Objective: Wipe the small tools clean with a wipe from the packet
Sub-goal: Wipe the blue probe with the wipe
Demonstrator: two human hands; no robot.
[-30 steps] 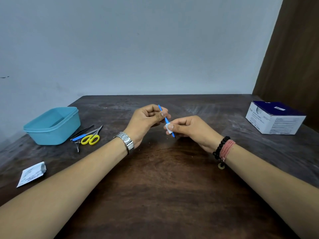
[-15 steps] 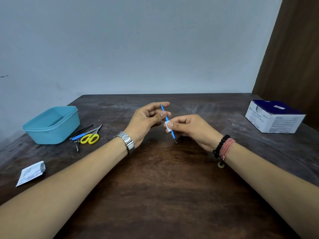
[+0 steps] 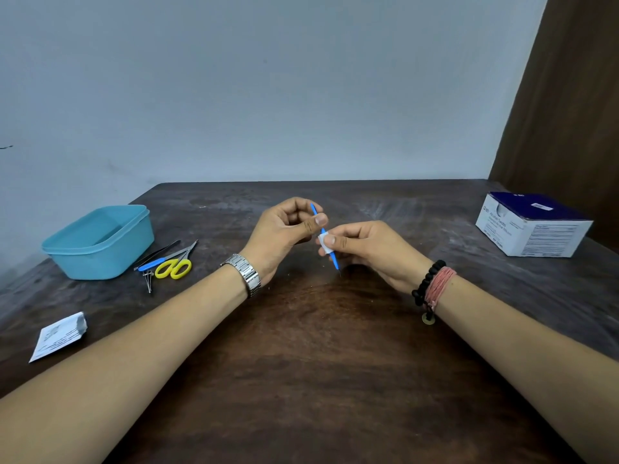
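Since half a second ago, the fingers of the left hand [image 3: 284, 229] have been curled back in around the upper end of the blue tool [image 3: 324, 234], where they had been spread looser. The tool is held above the middle of the table [image 3: 318, 363], tilted, its fine metal tip pointing down and toward the person. It is pinched near the top between left thumb and fingers, probably so that it can be steadied or turned. The white wipe [image 3: 324, 243] is folded round the shaft just below and is pinched there by the thumb and forefinger of the right hand [image 3: 365, 252], a hold that seems meant for sliding along the slim plastic handle.

Further out at the left, the other small tools are laid together: yellow-handled scissors [image 3: 174, 267], a second blue-handled tool [image 3: 152, 264] and dark tweezers [image 3: 157, 254], just beside a smooth turquoise plastic tub [image 3: 100, 242]. A torn white packet [image 3: 57, 336] lies flat nearer the person. A blue-and-white cardboard box [image 3: 532, 226] stands well apart at the right on the worn dark wood.
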